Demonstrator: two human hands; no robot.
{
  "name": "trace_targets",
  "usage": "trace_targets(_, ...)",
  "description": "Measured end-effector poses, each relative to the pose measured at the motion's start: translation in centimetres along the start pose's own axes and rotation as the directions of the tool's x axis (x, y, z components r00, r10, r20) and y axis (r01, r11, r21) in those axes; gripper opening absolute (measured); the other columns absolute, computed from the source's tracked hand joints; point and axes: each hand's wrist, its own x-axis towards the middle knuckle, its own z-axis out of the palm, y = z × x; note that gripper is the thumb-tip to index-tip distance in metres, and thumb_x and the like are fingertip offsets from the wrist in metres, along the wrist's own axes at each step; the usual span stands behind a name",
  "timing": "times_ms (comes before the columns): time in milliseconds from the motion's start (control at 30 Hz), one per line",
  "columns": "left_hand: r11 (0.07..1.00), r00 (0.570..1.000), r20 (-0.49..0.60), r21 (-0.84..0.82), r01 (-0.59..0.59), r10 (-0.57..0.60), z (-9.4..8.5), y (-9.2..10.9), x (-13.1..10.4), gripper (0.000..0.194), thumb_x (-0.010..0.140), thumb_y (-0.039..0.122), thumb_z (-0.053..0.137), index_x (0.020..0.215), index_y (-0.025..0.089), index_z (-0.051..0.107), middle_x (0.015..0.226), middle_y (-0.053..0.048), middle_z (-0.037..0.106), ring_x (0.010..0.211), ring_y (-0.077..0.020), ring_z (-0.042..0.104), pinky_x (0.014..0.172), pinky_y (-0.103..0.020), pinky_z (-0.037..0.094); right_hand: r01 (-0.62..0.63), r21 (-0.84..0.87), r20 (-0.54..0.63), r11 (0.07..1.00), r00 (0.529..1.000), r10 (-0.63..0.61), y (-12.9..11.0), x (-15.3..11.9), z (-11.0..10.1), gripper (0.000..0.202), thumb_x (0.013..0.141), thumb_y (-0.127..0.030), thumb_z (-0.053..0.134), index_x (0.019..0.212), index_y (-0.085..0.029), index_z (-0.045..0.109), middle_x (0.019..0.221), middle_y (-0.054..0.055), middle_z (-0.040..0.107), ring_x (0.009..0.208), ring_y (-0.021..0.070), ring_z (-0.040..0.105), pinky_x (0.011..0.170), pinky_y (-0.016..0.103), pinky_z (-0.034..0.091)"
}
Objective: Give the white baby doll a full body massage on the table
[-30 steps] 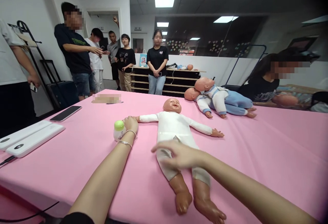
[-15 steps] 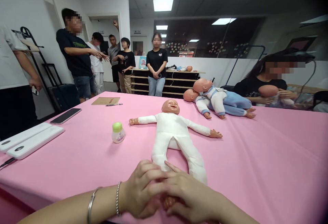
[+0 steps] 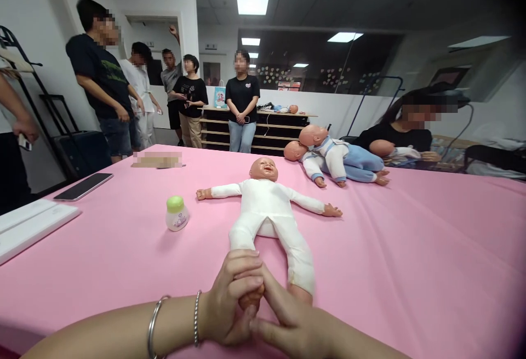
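A baby doll (image 3: 267, 200) in a white suit lies face up on the pink table, arms spread, its feet toward me. My left hand (image 3: 230, 296), with two silver bracelets on the wrist, is wrapped round the doll's foot (image 3: 251, 297) on the left side. From the right, my right hand (image 3: 287, 312) closes on the same foot, its fingers partly hidden behind it and my left hand. The doll's other leg (image 3: 301, 255) rests free on the cloth. A small jar with a green lid (image 3: 177, 214) stands left of the doll.
Two dolls in blue and white clothes (image 3: 349, 159) lie piled at the back right. On the left are a phone (image 3: 84, 186), a white device (image 3: 39, 230) and a blurred brown notebook (image 3: 156, 159). A seated person (image 3: 396, 135) holds another doll; several people stand behind.
The view has turned slightly right, so things sit further left. My hands have shifted on the foot, and more of it shows between them. The lower part of the other leg is now uncovered.
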Motion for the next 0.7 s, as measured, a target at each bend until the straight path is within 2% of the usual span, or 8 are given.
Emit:
trace_targets(100,0.991,0.994,0.034,-0.073,0.109,-0.107,-0.5,0.4,-0.8,0.031,0.091,0.022,0.031,0.119,0.018,0.042,0.106,-0.012,0.047,0.108,-0.0212,0.045,0.093,-0.042,0.043,-0.012,-0.135,0.051,0.991,0.999,0.019,0.4,-0.3,0.6,0.034,0.084,-0.023,0.045,0.116,-0.013,0.044,0.118,0.012,0.044,0.12,0.0202,0.034,0.106,0.04,0.027)
trace_targets(200,0.964,0.974,0.075,-0.144,0.222,-0.213,-0.8,0.5,-1.7,0.031,0.092,0.023,0.029,0.119,0.02,0.043,0.107,-0.011,0.047,0.109,-0.0211,0.045,0.094,-0.042,0.043,-0.066,-0.187,0.01,0.98,0.998,0.069,0.8,-0.3,1.3,0.032,0.085,-0.018,0.039,0.116,-0.012,0.044,0.119,0.014,0.045,0.121,0.0198,0.034,0.105,0.041,0.031)
trace_targets(333,0.974,0.979,0.142,-0.155,0.166,-0.144,-0.7,0.3,-1.9,0.043,0.086,0.031,0.041,0.126,0.018,0.036,0.113,-0.015,0.045,0.113,-0.027,0.044,0.095,-0.048,0.041,-0.08,-0.121,-0.106,0.989,0.992,0.067,1.0,-0.3,1.7,0.026,0.092,-0.026,0.03,0.108,-0.016,0.047,0.112,0.013,0.048,0.113,0.0181,0.041,0.101,0.039,0.036)
trace_targets(467,0.996,0.986,0.146,-0.021,0.082,-0.078,-0.3,0.2,-1.4,0.058,0.077,0.018,0.049,0.132,0.014,0.029,0.12,-0.019,0.042,0.118,-0.03,0.041,0.096,-0.051,0.039,-0.084,0.042,-0.194,0.996,0.977,0.091,0.6,-0.4,1.2,0.037,0.095,-0.04,0.022,0.111,-0.019,0.047,0.107,0.01,0.049,0.109,0.0171,0.045,0.1,0.037,0.037)
trace_targets(533,0.994,0.988,0.111,-0.02,0.108,-0.105,-0.2,0.2,-1.3,0.055,0.079,0.017,0.047,0.132,0.014,0.029,0.118,-0.019,0.042,0.117,-0.0287,0.042,0.095,-0.049,0.041,-0.092,0.084,-0.167,0.992,0.98,0.105,0.6,-0.5,1.0,0.041,0.094,-0.044,0.024,0.117,-0.018,0.046,0.111,0.011,0.048,0.111,0.018,0.044,0.101,0.038,0.036)
trace_targets(600,0.98,0.98,0.091,-0.071,0.185,-0.179,-0.2,0.2,-1.2,0.047,0.084,0.021,0.044,0.129,0.015,0.033,0.114,-0.017,0.044,0.113,-0.026,0.044,0.093,-0.045,0.043,-0.103,0.073,-0.105,0.992,0.988,0.11,0.8,-0.6,1.0,0.044,0.091,-0.045,0.034,0.124,-0.016,0.041,0.117,0.012,0.046,0.115,0.0198,0.042,0.103,0.039,0.034)
trace_targets(700,0.942,0.958,0.094,-0.181,0.283,-0.27,-0.3,0.1,-1.4,0.034,0.089,0.023,0.036,0.123,0.018,0.039,0.107,-0.013,0.047,0.107,-0.0218,0.047,0.089,-0.04,0.046,-0.108,-0.001,-0.042,0.994,0.993,0.107,1.2,-0.6,1.2,0.052,0.089,-0.04,0.044,0.131,-0.013,0.033,0.121,0.014,0.045,0.122,0.0212,0.037,0.105,0.04,0.032)
